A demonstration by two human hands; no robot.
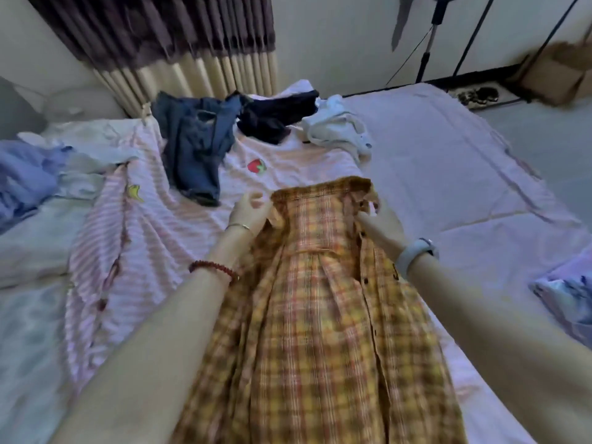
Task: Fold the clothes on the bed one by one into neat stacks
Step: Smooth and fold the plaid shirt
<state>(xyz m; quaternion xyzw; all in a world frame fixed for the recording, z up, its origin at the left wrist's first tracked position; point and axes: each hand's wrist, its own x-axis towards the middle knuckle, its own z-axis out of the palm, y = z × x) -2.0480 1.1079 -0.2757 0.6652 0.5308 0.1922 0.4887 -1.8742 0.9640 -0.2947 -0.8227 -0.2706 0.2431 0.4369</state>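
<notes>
both hands, left hand [248,209] and right hand [379,224], pinch the plaid shirt [320,299] at its shoulders, spreading it flat on the bed [432,149] for folding.

Yellow-orange plaid shirt [320,299] lengthwise on the bed [448,174], collar far, unfolded clothes [198,145] beyond

Both hands' grip on plaid shirt [320,283]
</notes>
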